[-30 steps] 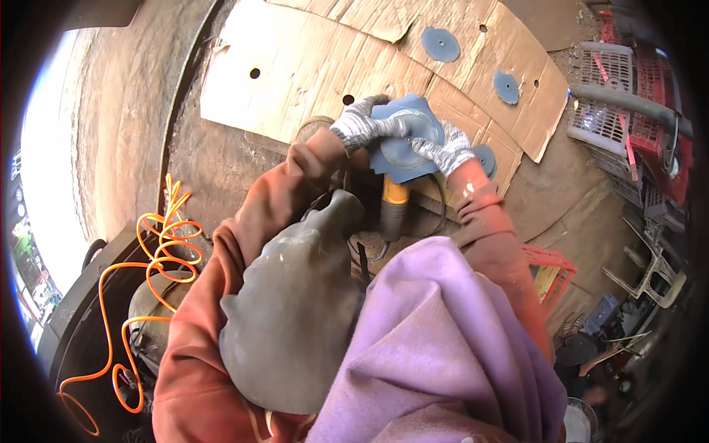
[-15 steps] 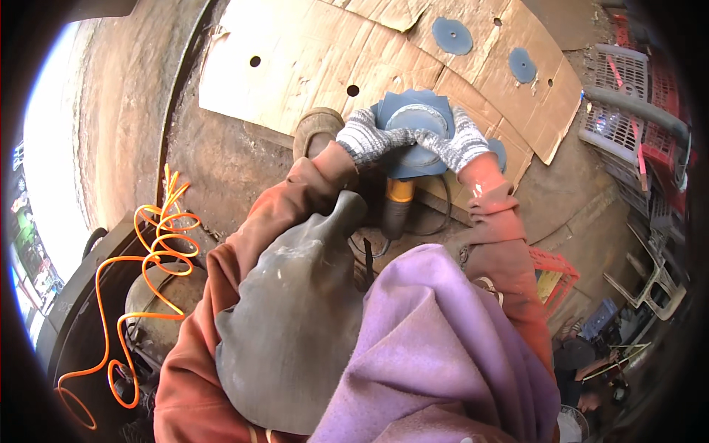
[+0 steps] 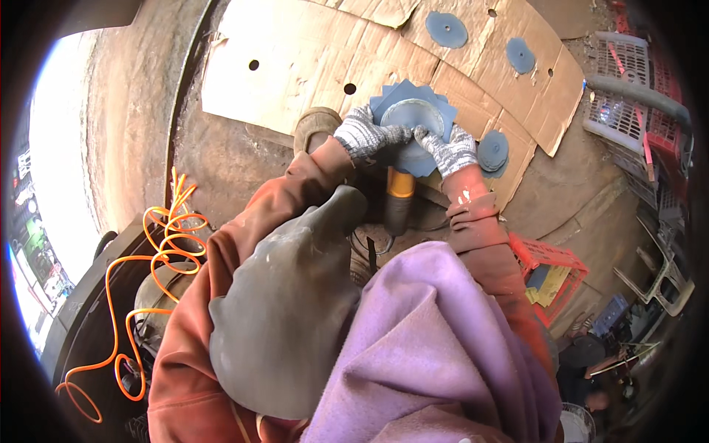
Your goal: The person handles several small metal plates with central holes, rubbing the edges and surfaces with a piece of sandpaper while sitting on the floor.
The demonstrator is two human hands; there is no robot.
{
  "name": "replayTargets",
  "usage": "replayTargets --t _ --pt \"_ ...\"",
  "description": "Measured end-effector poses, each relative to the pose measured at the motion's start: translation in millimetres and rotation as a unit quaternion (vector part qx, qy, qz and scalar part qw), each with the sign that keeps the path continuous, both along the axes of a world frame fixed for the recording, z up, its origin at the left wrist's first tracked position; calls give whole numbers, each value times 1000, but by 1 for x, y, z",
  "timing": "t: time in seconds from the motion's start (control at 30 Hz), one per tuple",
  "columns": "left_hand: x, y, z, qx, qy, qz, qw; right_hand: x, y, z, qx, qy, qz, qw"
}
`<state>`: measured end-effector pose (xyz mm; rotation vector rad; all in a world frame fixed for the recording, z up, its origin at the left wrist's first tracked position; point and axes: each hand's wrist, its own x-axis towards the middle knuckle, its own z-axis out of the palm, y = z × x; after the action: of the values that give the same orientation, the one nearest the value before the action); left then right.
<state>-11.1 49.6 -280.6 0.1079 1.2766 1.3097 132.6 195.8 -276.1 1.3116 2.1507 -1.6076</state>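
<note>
Knitted grey-and-white gloves cover both my hands. My left hand grips the left edge of a stack of blue, jagged-edged sheets, fingers curled and thumb toward the middle. My right hand pinches the stack's right side, its thumb near my left one. A pale round disc lies on top of the sheets. Just below them is a power tool with a yellow collar and dark handle; the sheets hide its far end. Beside my right hand lies a small pile of blue round discs.
Flattened cardboard covers the floor ahead, with two blue discs farther off. An orange coiled hose hangs at left. Right are a red crate, plastic baskets and a person. A dark grey cover lies over my lap.
My right hand has shifted slightly left and down along the sheets, so the disc pile beside it shows more fully. The sheets have turned a little. Both hands keep their grip.
</note>
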Motion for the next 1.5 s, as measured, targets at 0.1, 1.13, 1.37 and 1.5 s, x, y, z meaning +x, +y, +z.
replayTargets --t 0.1,1.13,1.37,1.5 --pt "-2 1 4 -24 92 -27 995 -10 22 3 133 -42 185 973" --pt "-5 12 9 56 611 54 788 10 -17 7 -81 66 -203 974" --pt "11 6 4 72 672 -167 718 24 -23 -25 80 33 -132 987" --pt "6 3 7 69 676 -184 710 82 7 -9 194 34 -237 951"
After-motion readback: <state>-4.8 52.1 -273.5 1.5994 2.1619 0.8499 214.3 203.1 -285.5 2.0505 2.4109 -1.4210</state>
